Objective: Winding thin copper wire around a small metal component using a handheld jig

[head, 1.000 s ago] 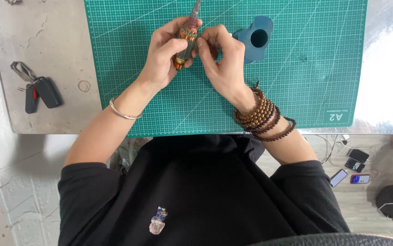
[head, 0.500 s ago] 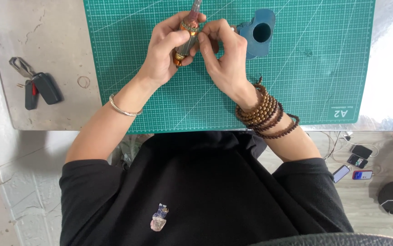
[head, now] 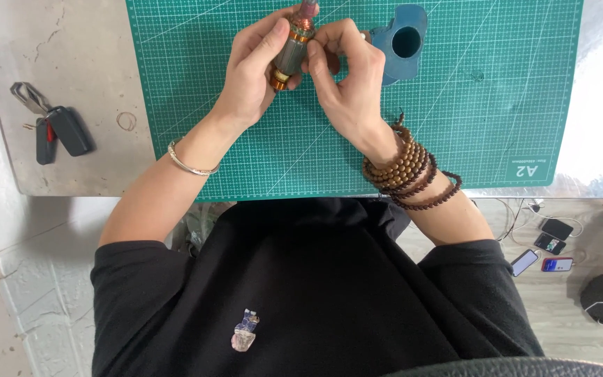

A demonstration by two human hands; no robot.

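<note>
change: the motor armature (head: 289, 54) is seen slightly nearer the counter's far edge than a moment ago, otherwise held alike; handling is judged ongoing.
left hand (head: 252, 70): fingers clenched around the armature body.
right hand (head: 343, 77): fingertips pinched on its upper end.
nearby: blue housing (head: 402, 42) just beside, on the green mat (head: 455, 139).

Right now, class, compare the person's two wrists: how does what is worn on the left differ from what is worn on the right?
The left wrist carries one thin silver bangle; the right carries several loops of brown wooden beads. The bangle is smooth, pale metal, while the beads are round, dark and stacked in a thick band. Both sit just behind hands that hold the same motor armature over the green cutting mat.
</note>
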